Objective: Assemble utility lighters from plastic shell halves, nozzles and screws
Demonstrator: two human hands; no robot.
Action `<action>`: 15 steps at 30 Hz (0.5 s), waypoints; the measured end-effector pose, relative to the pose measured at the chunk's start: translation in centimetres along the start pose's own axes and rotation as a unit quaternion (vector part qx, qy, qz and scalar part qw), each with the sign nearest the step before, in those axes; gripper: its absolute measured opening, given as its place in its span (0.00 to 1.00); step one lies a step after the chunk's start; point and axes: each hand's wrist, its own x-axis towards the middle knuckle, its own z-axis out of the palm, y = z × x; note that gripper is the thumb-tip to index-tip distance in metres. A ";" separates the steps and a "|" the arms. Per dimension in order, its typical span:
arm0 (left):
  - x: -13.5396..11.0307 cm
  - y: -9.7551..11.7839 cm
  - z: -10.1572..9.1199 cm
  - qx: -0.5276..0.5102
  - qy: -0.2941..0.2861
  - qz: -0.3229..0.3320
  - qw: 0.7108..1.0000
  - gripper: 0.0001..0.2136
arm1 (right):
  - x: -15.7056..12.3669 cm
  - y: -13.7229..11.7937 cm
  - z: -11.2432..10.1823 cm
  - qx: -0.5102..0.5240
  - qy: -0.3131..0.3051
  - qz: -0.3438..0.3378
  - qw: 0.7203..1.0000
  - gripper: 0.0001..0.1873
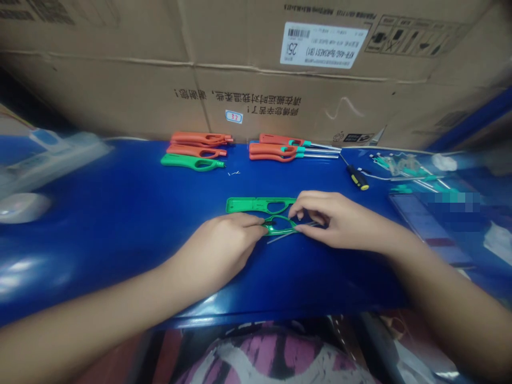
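Observation:
Between my hands lies a green lighter shell half (280,226) with an oval opening, low over the blue table. My left hand (230,240) is closed on its left part, which the fingers mostly cover. At its right end my right hand (324,218) has thumb and fingers closed in a pinch; whether they grip the shell or a small part there is hidden. A thin grey rod or tube (278,238) slants under the shell toward the right fingertips. Just behind lies a second green shell half (250,205), its inner side up, its right end by my right fingers.
Orange handles (196,140) and a green handle (192,161) lie at the back left. Orange gas lighters (276,151) with metal tubes sit beside them, near a screwdriver (357,177). Rightward are loose lighter parts (420,173) and a phone (428,229). A cardboard box (140,80) stands behind.

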 end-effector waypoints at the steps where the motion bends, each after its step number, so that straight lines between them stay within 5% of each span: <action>1: 0.0 0.0 -0.1 0.006 -0.002 0.002 1.000 0.11 | 0.0 0.2 -0.2 -0.009 -0.001 0.013 1.000 0.08; 9: 0.0 0.0 -0.2 0.039 -0.024 0.026 0.999 0.09 | 0.6 0.9 -0.1 0.039 -0.056 0.156 0.985 0.12; 15: 0.3 -0.2 -0.1 0.041 -0.029 0.003 0.999 0.10 | 0.7 0.8 0.0 0.045 -0.039 0.166 0.984 0.15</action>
